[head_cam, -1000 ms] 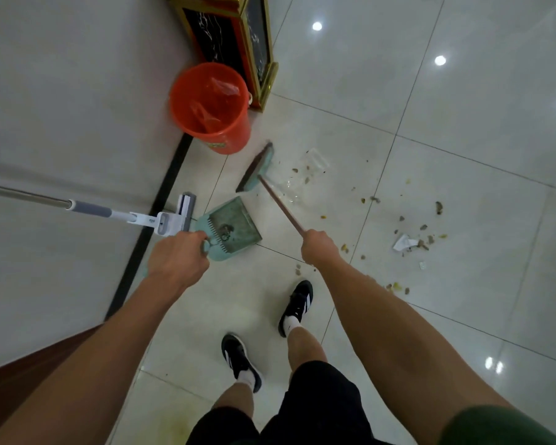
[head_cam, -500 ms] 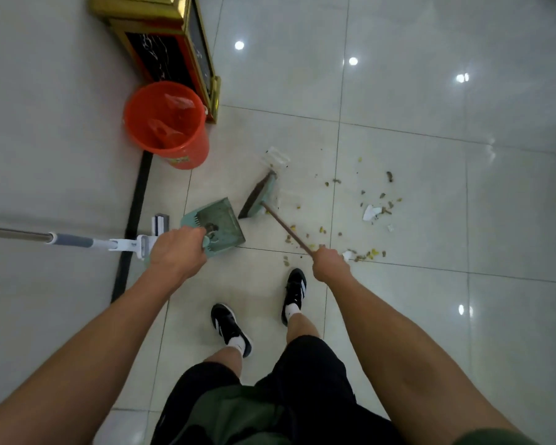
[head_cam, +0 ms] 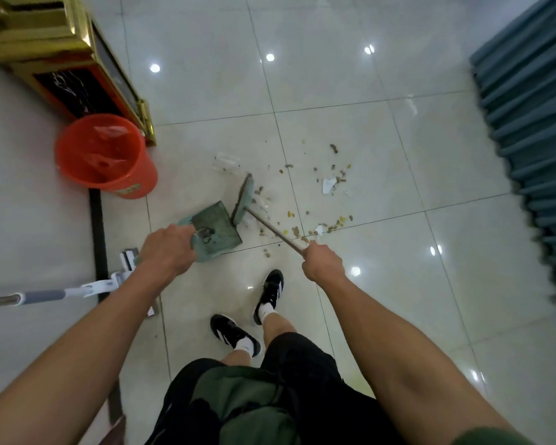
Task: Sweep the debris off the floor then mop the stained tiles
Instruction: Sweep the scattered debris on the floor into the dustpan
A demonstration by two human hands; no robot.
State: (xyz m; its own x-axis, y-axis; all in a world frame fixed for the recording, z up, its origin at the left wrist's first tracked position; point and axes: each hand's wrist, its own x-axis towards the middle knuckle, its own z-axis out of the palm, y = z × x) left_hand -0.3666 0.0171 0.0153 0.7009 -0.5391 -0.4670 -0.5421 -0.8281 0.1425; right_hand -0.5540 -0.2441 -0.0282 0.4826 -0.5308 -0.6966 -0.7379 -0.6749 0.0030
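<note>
My left hand (head_cam: 167, 252) grips the handle of a green dustpan (head_cam: 217, 226), which is tilted above the pale tiles. My right hand (head_cam: 322, 263) holds the brown stick of a green broom (head_cam: 244, 200), whose head stands just right of the dustpan's mouth. Brown and yellow debris (head_cam: 321, 200) with scraps of white paper (head_cam: 328, 184) lies scattered on the floor to the right of the broom. A clear plastic wrapper (head_cam: 227, 162) lies beyond the broom head. The mop (head_cam: 77, 289) leans in from the left, its head partly hidden behind my left forearm.
An orange bucket (head_cam: 109, 155) with a plastic liner stands at the left by the wall. A gold and black cabinet (head_cam: 61, 59) sits behind it. A teal curtain (head_cam: 533, 139) hangs along the right edge. My two feet in black shoes (head_cam: 251, 313) stand below the dustpan.
The view has swung right, bringing the curtain into sight. The broom head has moved right, closer to the debris, and the dustpan has followed with my left hand.
</note>
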